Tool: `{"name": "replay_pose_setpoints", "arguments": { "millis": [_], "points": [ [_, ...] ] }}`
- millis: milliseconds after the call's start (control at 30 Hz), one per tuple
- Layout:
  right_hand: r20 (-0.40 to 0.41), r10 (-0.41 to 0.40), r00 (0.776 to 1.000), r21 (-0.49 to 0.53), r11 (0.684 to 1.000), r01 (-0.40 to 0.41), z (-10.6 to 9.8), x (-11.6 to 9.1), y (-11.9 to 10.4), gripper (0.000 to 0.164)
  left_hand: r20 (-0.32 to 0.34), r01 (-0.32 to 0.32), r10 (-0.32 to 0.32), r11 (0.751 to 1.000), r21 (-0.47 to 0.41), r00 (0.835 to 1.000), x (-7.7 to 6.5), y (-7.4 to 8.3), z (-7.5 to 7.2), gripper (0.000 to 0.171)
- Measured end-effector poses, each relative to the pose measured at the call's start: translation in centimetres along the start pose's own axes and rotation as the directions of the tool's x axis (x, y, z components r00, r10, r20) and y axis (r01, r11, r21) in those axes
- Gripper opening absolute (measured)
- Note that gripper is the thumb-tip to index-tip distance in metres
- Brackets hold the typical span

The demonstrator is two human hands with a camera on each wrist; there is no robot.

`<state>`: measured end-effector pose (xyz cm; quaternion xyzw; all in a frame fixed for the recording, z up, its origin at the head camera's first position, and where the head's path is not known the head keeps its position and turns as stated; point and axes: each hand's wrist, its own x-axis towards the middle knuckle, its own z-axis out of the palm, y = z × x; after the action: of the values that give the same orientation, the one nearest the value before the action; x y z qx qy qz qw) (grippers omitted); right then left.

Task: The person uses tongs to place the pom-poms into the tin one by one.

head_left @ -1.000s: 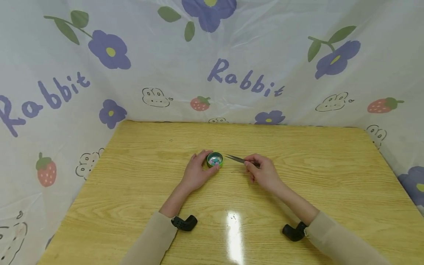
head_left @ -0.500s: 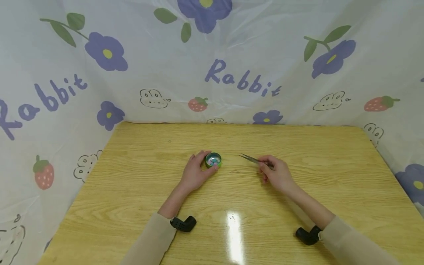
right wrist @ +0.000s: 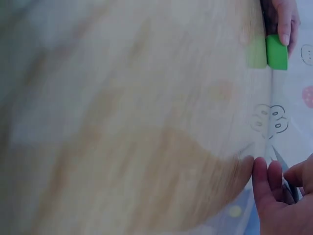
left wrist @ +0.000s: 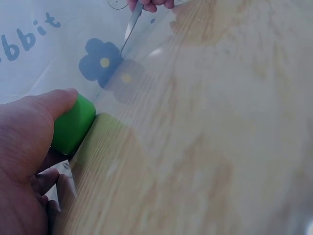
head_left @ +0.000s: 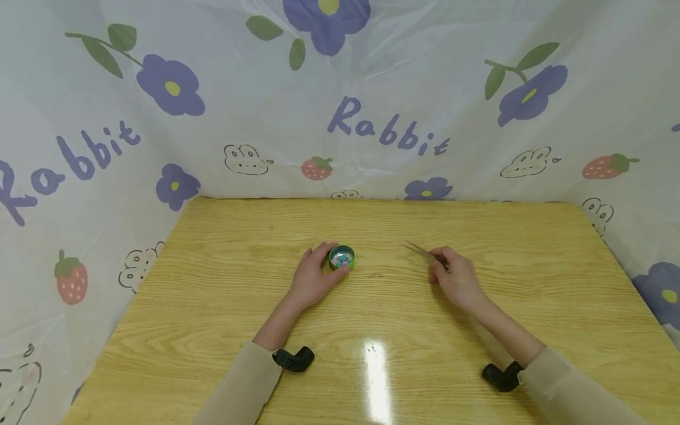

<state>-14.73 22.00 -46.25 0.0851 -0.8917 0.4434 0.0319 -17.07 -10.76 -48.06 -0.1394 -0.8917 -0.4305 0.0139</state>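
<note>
A small round green tin [head_left: 342, 258] stands on the wooden table, with several pink, white and teal bits inside its shiny interior. My left hand [head_left: 312, 277] grips it from the left, thumb on the near rim and fingers round the far side. In the left wrist view the tin's green wall [left wrist: 76, 125] shows beneath the thumb. To the right, my right hand [head_left: 458, 277] pinches a pair of metal tweezers [head_left: 421, 250], their slightly parted tips pointing left and away from me. Nothing shows between those tips. The right wrist view shows the tweezers [right wrist: 281, 164] partly hidden by fingers.
The wood-grain table [head_left: 255, 330] is glossy, with a bright reflection near its front. A white curtain [head_left: 382, 71] printed with flowers, strawberries and rabbits hangs behind the table and along its sides. Each wrist carries a black camera mount [head_left: 294, 359].
My right hand has moved right with the tweezers, away from the tin, and their tips have parted a little. The left hand and the tin have stayed in place.
</note>
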Motion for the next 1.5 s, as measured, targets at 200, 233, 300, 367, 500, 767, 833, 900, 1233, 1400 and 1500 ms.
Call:
{"name": "replay_pose_setpoints", "arguments": {
  "millis": [200, 233, 300, 367, 500, 767, 833, 900, 1233, 1400, 1500],
  "points": [
    [-0.035, -0.031, 0.999, -0.1, 0.995, 0.027, -0.5, 0.2, 0.2, 0.024, 0.006, 0.01, -0.01, 1.0, -0.011, 1.0, -0.1, 0.1, -0.1, 0.062],
    [-0.038, -0.04, 0.998, -0.108, 0.994, 0.036, -0.6, 0.2, 0.2, 0.023, 0.006, 0.01, -0.01, 1.0, -0.012, 1.0, -0.1, 0.1, -0.1, 0.062],
    [-0.039, -0.053, 0.998, -0.118, 0.992, 0.048, -0.6, 0.1, 0.2, 0.023, 0.004, 0.007, -0.007, 1.0, -0.009, 1.0, -0.1, 0.1, -0.1, 0.062],
    [-0.04, -0.065, 0.997, -0.123, 0.991, 0.06, -0.7, 0.1, 0.3, 0.022, 0.001, 0.004, -0.004, 1.0, -0.008, 1.0, -0.1, 0.0, -0.1, 0.061],
    [-0.042, -0.062, 0.997, -0.114, 0.992, 0.057, -0.7, 0.2, 0.7, 0.024, 0.001, 0.003, -0.003, 1.0, -0.005, 1.0, 0.0, -0.1, -0.1, 0.061],
    [-0.066, -0.092, 0.994, -0.107, 0.991, 0.084, -0.1, 0.2, 1.4, 0.025, 0.003, 0.001, -0.001, 1.0, -0.009, 1.0, 0.0, 0.0, -0.3, 0.062],
    [-0.064, -0.1, 0.993, -0.115, 0.989, 0.092, 0.2, 0.1, 1.6, 0.025, 0.005, -0.012, 0.012, 1.0, -0.001, 1.0, 0.0, 0.0, -0.3, 0.062],
    [-0.06, -0.105, 0.993, -0.119, 0.988, 0.097, 0.3, 0.0, 1.7, 0.026, 0.007, -0.027, 0.027, 1.0, 0.006, 1.0, 0.0, -0.1, -0.2, 0.061],
    [-0.061, -0.144, 0.988, -0.164, 0.978, 0.133, 0.4, -0.2, 2.1, 0.025, -0.004, -0.052, 0.052, 0.999, 0.008, 0.999, 0.1, -0.4, 0.1, 0.06],
    [-0.06, -0.166, 0.984, -0.192, 0.97, 0.152, 0.5, -0.2, 2.3, 0.024, 0.004, -0.041, 0.04, 0.999, 0.013, 0.999, 0.1, -0.4, 0.0, 0.06],
    [-0.059, -0.159, 0.986, -0.198, 0.97, 0.145, 0.6, -0.2, 2.3, 0.024, 0.018, -0.027, 0.027, 1.0, 0.011, 0.999, 0.2, -0.3, -0.1, 0.061]
  ]
}}
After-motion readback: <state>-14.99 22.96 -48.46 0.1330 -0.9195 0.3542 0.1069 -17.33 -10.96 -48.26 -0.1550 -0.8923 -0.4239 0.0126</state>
